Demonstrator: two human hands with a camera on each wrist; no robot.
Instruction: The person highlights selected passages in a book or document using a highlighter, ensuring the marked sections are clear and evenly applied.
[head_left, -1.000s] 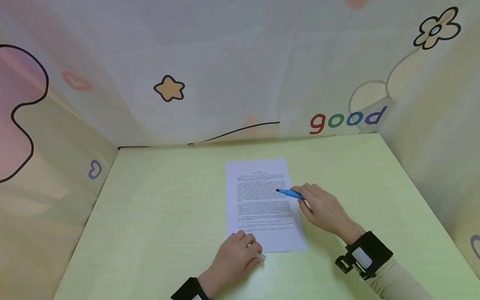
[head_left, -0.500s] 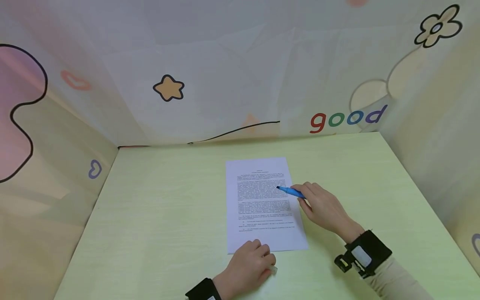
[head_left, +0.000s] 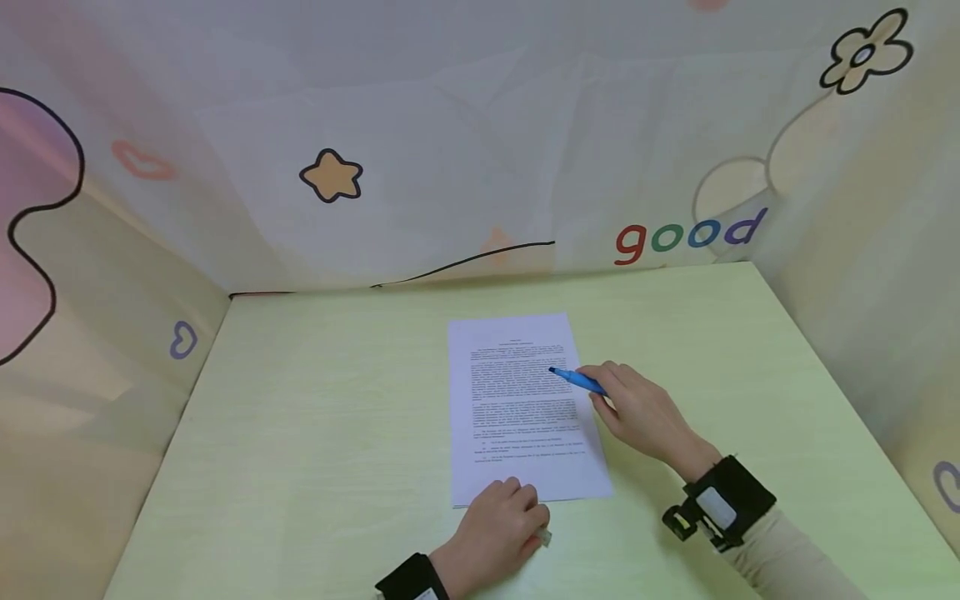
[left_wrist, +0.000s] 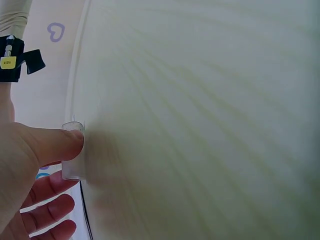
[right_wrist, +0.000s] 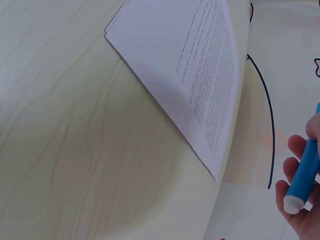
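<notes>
L hand [head_left: 495, 533] w/ pinched clear cyl. [left_wrist: 73, 170], R hand [head_left: 647, 417] w/ pinched blue marker [head_left: 579, 380] over pg. [head_left: 528, 477]

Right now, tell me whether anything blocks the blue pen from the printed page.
Nothing visible stands between the blue pen in the right hand and the printed page; the left hand is by the page's near edge, away from the pen.

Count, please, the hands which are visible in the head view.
2: the left hand, at the near end of the paper, pinching a clear cylinder; the right hand, at the paper's right side, holding a blue pen.
</notes>
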